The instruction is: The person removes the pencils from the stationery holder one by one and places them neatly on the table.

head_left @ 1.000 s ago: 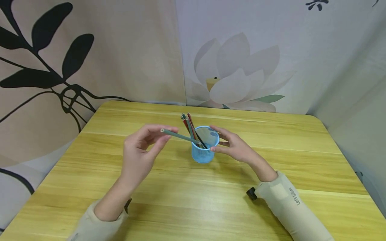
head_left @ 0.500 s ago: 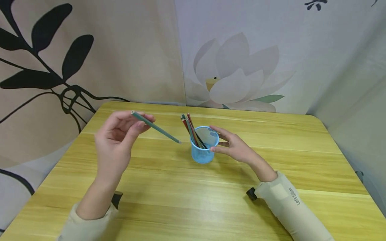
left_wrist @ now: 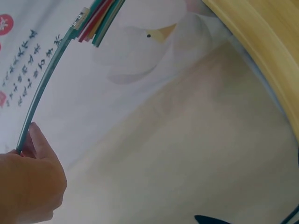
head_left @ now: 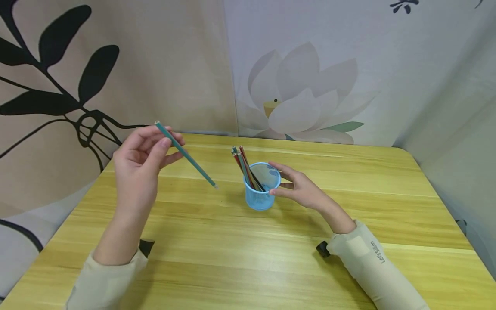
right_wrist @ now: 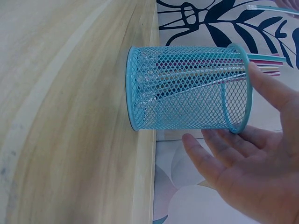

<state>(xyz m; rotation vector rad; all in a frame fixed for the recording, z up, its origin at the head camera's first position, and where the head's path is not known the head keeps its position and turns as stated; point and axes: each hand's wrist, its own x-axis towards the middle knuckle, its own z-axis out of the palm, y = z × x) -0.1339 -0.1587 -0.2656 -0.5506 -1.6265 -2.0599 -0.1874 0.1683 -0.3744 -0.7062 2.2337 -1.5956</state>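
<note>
My left hand (head_left: pixel 137 159) pinches a teal pencil (head_left: pixel 190 159) between thumb and fingers, above the table's left half. The pencil slants down to the right, its lower end apart from the cup. In the left wrist view, that far end shows a metal ferrule (left_wrist: pixel 81 18). A blue mesh pencil cup (head_left: pixel 259 200) stands upright on the table. Several pencils (head_left: pixel 243 165) in red, teal and other colours lean to its left side. My right hand (head_left: pixel 300 187) holds the cup's right side near the rim, thumb in front; in the right wrist view the thumb (right_wrist: pixel 268 86) touches the rim.
The wooden table (head_left: pixel 248 262) has rounded far corners and meets a printed curtain (head_left: pixel 186 77) behind. Another curtain (head_left: pixel 465 142) hangs along the right side. A small black piece (head_left: pixel 323 249) sticks out at the right sleeve (head_left: pixel 372 258).
My left hand has moved left and upward with the pencil, whose far end was at the cup's rim a second ago. The pencil tilts more steeply now. My right hand and the cup stay put.
</note>
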